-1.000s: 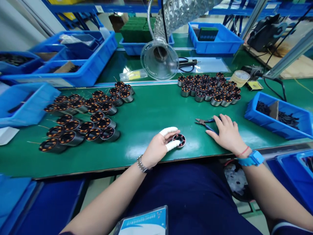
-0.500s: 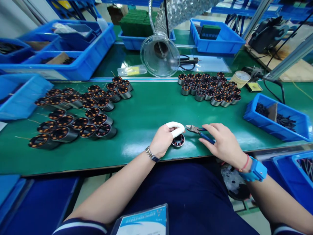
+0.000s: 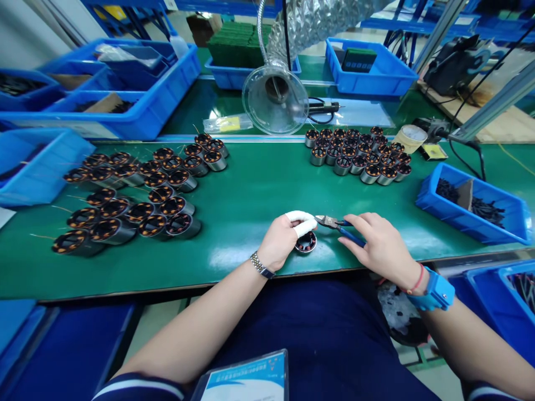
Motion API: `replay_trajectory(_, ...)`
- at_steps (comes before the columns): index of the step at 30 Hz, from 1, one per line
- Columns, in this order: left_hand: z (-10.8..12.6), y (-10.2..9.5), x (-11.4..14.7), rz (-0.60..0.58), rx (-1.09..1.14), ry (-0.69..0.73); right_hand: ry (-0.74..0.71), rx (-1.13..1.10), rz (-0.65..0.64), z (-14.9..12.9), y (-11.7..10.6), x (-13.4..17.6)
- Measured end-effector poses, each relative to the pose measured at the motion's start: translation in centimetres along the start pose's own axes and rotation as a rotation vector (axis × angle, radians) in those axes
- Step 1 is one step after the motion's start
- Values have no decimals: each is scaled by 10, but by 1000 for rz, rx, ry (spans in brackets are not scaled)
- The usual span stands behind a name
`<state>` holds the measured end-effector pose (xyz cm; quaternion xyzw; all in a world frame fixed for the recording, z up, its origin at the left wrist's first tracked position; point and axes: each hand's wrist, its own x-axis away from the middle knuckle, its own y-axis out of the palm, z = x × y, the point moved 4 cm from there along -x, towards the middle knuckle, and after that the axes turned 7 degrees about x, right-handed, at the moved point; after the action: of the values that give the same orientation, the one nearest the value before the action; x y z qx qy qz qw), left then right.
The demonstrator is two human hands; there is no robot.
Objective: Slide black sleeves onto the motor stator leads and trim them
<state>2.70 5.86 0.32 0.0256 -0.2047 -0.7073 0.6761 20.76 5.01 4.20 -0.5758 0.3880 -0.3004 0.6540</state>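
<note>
My left hand (image 3: 282,238), with white covers on its thumb and a finger, is closed at a motor stator (image 3: 306,243) near the table's front edge. Copper windings show inside the stator's round metal rim; the fingers hide its left and upper side. Whether a wire is pinched between the covered fingertips is too small to tell. In my right hand (image 3: 378,245) are cutting pliers (image 3: 332,221) with blue handles. Their jaws point left and meet the covered fingertips, just above the stator.
Stators with loose wire ends (image 3: 112,223) stand in rows at left, and a tight group of stators (image 3: 359,156) is at back right. A blue bin of black pieces (image 3: 472,209) sits at right. A clear suction hood (image 3: 276,103) hangs over the back; blue trays (image 3: 163,106) line the rear left.
The pliers' jaws have come slightly left, right up to my left fingertips. My left hand keeps its place at the stator, and the whole view has shifted a little.
</note>
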Motion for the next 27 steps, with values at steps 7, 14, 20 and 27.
replay_trajectory(7, 2, 1, 1, 6, -6, -6, -1, 2, 4, -1, -3, 0)
replay_trajectory(14, 2, 1, 0, 2, -12, 3, -15, 14, 12, -3, -2, 1)
replay_trajectory(20, 2, -1, 4, 8, 48, 32, -1, -6, 99, -3, -4, 1)
replay_trajectory(27, 6, -18, 12, 83, 51, 106, -47, 52, 80, -14, -9, -7)
